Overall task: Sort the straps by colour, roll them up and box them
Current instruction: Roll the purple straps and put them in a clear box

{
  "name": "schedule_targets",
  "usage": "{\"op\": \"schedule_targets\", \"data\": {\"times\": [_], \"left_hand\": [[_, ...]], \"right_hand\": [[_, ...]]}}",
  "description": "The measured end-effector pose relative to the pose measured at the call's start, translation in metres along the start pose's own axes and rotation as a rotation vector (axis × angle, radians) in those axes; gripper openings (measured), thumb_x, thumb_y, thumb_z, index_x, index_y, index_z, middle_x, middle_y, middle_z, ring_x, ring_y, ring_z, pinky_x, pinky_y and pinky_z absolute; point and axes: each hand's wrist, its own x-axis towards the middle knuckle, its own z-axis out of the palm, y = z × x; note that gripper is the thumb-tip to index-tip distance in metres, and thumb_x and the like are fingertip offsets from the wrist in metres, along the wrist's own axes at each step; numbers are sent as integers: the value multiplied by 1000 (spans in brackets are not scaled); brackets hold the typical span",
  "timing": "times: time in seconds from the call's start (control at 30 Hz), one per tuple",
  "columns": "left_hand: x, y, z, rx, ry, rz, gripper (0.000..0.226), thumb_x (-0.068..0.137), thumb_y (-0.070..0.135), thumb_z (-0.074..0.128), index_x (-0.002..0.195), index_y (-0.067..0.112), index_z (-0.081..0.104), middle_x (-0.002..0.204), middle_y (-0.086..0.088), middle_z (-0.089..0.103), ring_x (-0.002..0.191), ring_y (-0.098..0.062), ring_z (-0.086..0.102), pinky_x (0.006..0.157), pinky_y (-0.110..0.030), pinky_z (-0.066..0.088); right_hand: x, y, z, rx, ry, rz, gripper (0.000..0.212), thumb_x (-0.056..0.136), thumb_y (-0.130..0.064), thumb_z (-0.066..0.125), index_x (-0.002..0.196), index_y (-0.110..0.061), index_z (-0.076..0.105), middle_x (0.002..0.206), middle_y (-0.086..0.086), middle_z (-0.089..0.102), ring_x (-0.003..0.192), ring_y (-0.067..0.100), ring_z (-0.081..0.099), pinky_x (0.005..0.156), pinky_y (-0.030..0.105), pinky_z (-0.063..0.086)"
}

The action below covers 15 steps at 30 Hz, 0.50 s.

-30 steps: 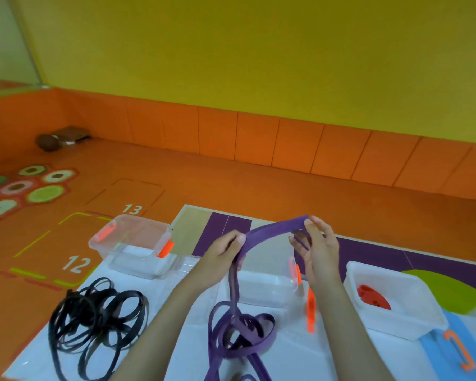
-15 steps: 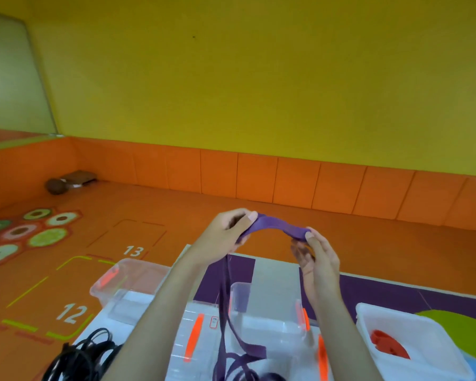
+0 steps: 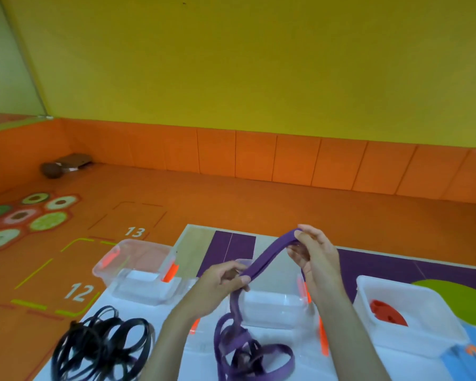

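Observation:
A purple strap (image 3: 270, 257) stretches between both hands above the table. My left hand (image 3: 223, 281) pinches it low down, and from there it hangs into a loose purple heap (image 3: 248, 353) on the white surface. My right hand (image 3: 313, 254) grips the strap's upper end, held higher than the left. A tangle of black straps (image 3: 99, 345) lies at the lower left. Behind the hands stands a clear middle box (image 3: 275, 306). A clear box (image 3: 138, 270) sits to the left. The white box (image 3: 412, 312) on the right holds a rolled red strap (image 3: 386, 314).
Orange latches (image 3: 323, 339) and clear lids lie on the table in front of the boxes. The table's far edge borders an orange floor with printed numbers 12 and 13. A dark object (image 3: 63, 165) lies by the far wall.
My left hand has dropped lower along the purple strap while my right hand stays up, so the strap now slants. The view has tilted down, showing the strap heaps again.

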Motion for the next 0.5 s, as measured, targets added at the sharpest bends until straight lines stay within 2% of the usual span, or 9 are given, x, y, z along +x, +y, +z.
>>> {"op": "schedule_targets", "data": {"times": [0.13, 0.2, 0.3, 0.4, 0.5], "left_hand": [[-19, -22, 14, -102, -68, -59, 23, 100, 37, 70, 120, 26, 69, 98, -17, 74, 99, -25, 71, 101, -43, 52], [-25, -26, 20, -104, -47, -114, 27, 95, 41, 75, 122, 36, 69, 97, -8, 71, 100, -26, 71, 101, -38, 53], [-23, -22, 32, -145, 6, -112, 37, 92, 40, 79, 127, 38, 67, 114, 1, 74, 109, -22, 70, 99, -34, 56], [-19, -12, 45, -176, 172, 14, 32, 92, 24, 81, 119, 36, 69, 113, 6, 76, 106, -16, 72, 95, -31, 58], [-21, -12, 56, -257, 449, 43, 36, 87, 19, 85, 119, 30, 72, 108, 4, 78, 102, -18, 74, 91, -33, 59]], "right_hand": [[-12, 16, -7, -19, -10, 89, 15, 93, 1, 72, 106, -4, 70, 85, 15, 75, 69, 19, 72, 66, 26, 63], [-17, 24, -8, -46, -25, 133, 13, 92, 4, 71, 104, -3, 68, 83, 16, 74, 67, 20, 72, 66, 27, 63], [-25, 38, -8, -134, -75, 179, 12, 93, 5, 70, 102, -2, 65, 79, 17, 71, 66, 22, 71, 69, 30, 64], [-34, 53, -3, -174, -123, 227, 9, 95, 5, 66, 96, -4, 63, 80, 18, 71, 68, 28, 72, 71, 32, 64], [-41, 59, 3, -129, -161, 305, 12, 99, 4, 61, 91, -5, 57, 81, 11, 73, 76, 30, 74, 74, 34, 63]]}}
